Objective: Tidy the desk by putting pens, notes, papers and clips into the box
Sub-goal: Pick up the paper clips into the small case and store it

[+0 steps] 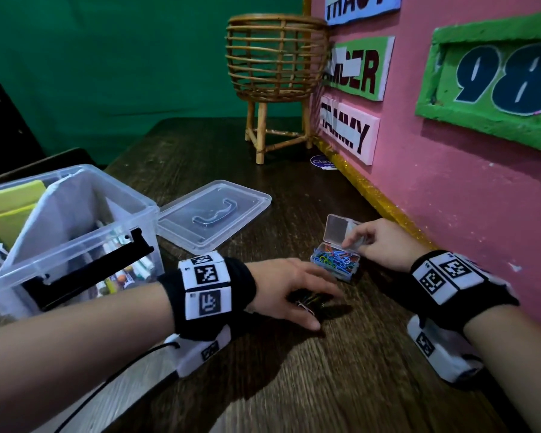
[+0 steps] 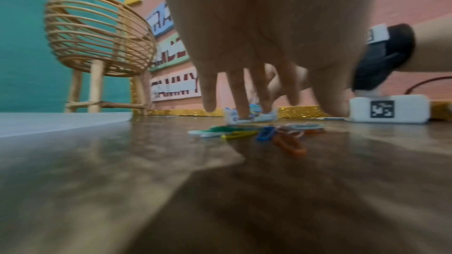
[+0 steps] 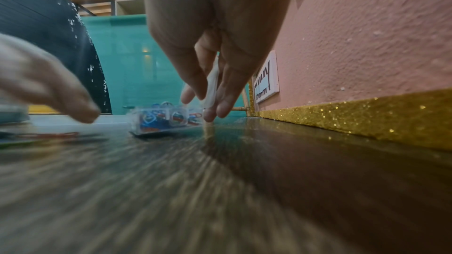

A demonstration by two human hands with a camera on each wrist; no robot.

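Note:
A small clear clip case (image 1: 336,264) full of coloured paper clips sits on the dark wooden desk (image 1: 325,385), its hinged lid (image 1: 337,228) standing up. My right hand (image 1: 352,242) pinches the lid's right edge between thumb and fingers; the right wrist view shows the clear lid (image 3: 212,84) in that pinch (image 3: 212,101), just behind the case (image 3: 168,121). Loose coloured clips (image 1: 306,303) lie just in front of the case. My left hand (image 1: 325,307) is spread over them, fingers (image 2: 210,101) pointing down and holding nothing. The loose clips (image 2: 269,134) lie under those fingertips.
A large clear storage box (image 1: 132,214) with yellow notes, papers and pens stands at the left, its lid (image 1: 213,210) lying flat beside it. A rattan basket stand (image 1: 275,73) is at the back. The pink wall (image 1: 466,198) with a gold strip borders the right.

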